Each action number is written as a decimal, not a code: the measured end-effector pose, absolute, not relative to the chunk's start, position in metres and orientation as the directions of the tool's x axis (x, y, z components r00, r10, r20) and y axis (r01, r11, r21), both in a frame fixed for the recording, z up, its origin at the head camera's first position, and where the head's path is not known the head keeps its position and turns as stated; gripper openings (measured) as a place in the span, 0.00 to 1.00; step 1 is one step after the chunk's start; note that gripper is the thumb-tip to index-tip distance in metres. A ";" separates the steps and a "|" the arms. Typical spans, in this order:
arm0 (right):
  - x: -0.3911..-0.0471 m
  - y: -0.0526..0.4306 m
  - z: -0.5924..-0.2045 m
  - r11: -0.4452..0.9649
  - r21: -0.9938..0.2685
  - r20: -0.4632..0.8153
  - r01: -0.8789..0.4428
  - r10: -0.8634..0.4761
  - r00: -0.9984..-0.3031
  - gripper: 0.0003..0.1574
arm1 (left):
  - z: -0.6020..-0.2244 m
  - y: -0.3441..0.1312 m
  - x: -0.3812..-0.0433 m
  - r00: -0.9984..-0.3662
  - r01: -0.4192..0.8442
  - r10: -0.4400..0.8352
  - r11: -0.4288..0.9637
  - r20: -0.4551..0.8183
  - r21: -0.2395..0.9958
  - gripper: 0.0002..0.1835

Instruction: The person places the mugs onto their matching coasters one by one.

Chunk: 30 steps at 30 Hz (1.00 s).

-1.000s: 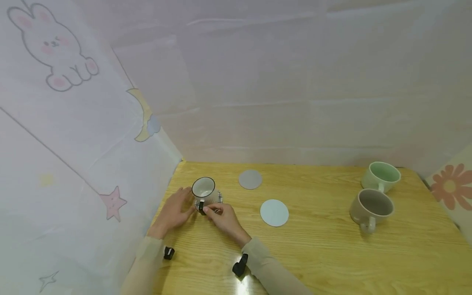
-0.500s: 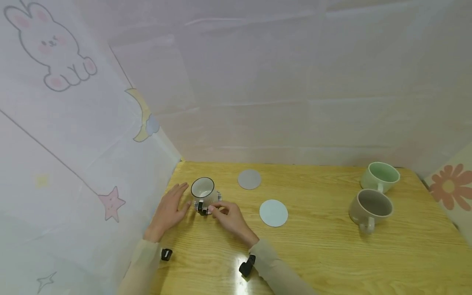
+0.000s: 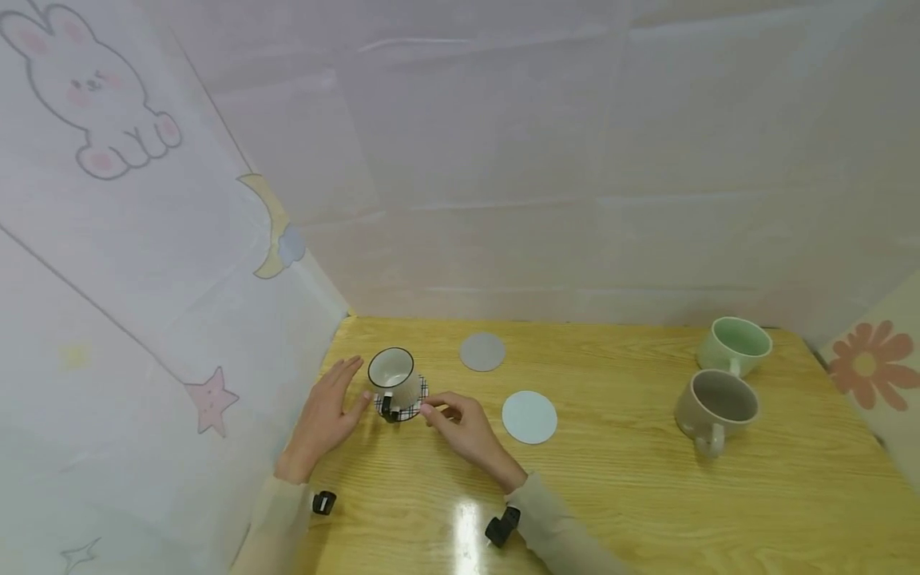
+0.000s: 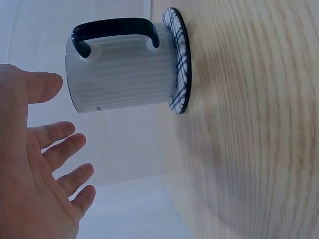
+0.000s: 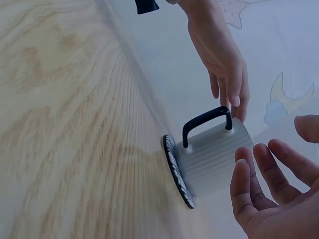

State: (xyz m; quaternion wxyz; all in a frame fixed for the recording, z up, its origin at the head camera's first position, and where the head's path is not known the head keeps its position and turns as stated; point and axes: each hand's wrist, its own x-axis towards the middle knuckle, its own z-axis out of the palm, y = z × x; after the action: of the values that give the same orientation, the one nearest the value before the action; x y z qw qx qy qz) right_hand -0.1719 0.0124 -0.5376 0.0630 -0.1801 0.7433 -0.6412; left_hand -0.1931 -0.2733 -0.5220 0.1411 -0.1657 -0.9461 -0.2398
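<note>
A white ribbed mug (image 3: 406, 390) with a dark rim and a black handle (image 4: 117, 29) stands upright on a round plaid coaster (image 4: 183, 94) at the table's left. To its left is my left hand (image 3: 323, 415), fingers extended and a small gap away from the mug. My right hand (image 3: 465, 431) hovers at the mug's lower right, by the coaster's edge. In the right wrist view its fingers (image 5: 241, 186) are loosely bent, apart from the mug, and nothing is between them and the thumb.
A grey round coaster (image 3: 482, 352) and a pale blue round coaster (image 3: 529, 417) lie right of the mug. Farther right on the wooden table (image 3: 611, 495) stand a green mug (image 3: 719, 355) and a grey-brown mug (image 3: 693, 411). Patterned sheeting (image 3: 208, 319) hangs along the left and back.
My right hand has let go of the mug's handle and moved right. My left hand has drawn slightly left, away from the mug. The mug stays on the plaid coaster.
</note>
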 end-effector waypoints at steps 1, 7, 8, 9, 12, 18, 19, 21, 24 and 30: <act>-0.170 0.016 -0.536 0.107 -0.975 0.144 -0.193 -0.356 -0.923 0.17 | -0.522 -0.272 -0.192 -0.903 0.384 0.246 0.828 0.352 0.408 0.34; -0.162 0.034 -0.528 0.109 -0.971 0.157 -0.211 -0.370 -0.915 0.18 | -0.521 -0.266 -0.188 -0.888 0.407 0.246 0.814 0.388 0.414 0.35; -0.161 0.037 -0.526 0.115 -0.970 0.159 -0.214 -0.365 -0.917 0.18 | -0.521 -0.265 -0.187 -0.884 0.413 0.249 0.812 0.395 0.413 0.35; -0.160 0.040 -0.524 0.114 -0.969 0.164 -0.218 -0.360 -0.918 0.18 | -0.520 -0.264 -0.187 -0.881 0.418 0.252 0.810 0.400 0.412 0.35; -0.159 0.046 -0.520 0.114 -0.964 0.187 -0.239 -0.343 -0.920 0.17 | -0.519 -0.261 -0.186 -0.873 0.429 0.256 0.807 0.414 0.406 0.34; -0.152 0.057 -0.516 0.162 -0.937 0.247 -0.310 -0.318 -0.915 0.14 | -0.516 -0.259 -0.184 -0.876 0.422 0.245 0.808 0.415 0.412 0.35; -0.151 0.058 -0.515 0.169 -0.933 0.253 -0.316 -0.313 -0.915 0.14 | -0.515 -0.259 -0.183 -0.876 0.421 0.244 0.808 0.416 0.411 0.35; -0.150 0.060 -0.513 0.180 -0.926 0.267 -0.331 -0.305 -0.914 0.13 | -0.514 -0.258 -0.183 -0.871 0.426 0.245 0.808 0.426 0.406 0.35; -0.149 0.062 -0.510 0.189 -0.921 0.277 -0.340 -0.296 -0.914 0.13 | -0.512 -0.256 -0.182 -0.866 0.435 0.248 0.803 0.435 0.408 0.35; -0.144 0.066 -0.502 0.205 -0.908 0.293 -0.364 -0.310 -0.905 0.14 | -0.508 -0.250 -0.182 -0.871 0.432 0.252 0.801 0.422 0.414 0.35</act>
State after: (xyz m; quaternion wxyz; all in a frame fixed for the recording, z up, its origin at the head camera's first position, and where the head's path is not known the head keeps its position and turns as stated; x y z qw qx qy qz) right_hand -0.1439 0.0662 -0.5019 -0.0232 -0.2172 0.7759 -0.5918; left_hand -0.1825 -0.2497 -0.5076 0.1756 -0.1834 -0.9326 -0.2564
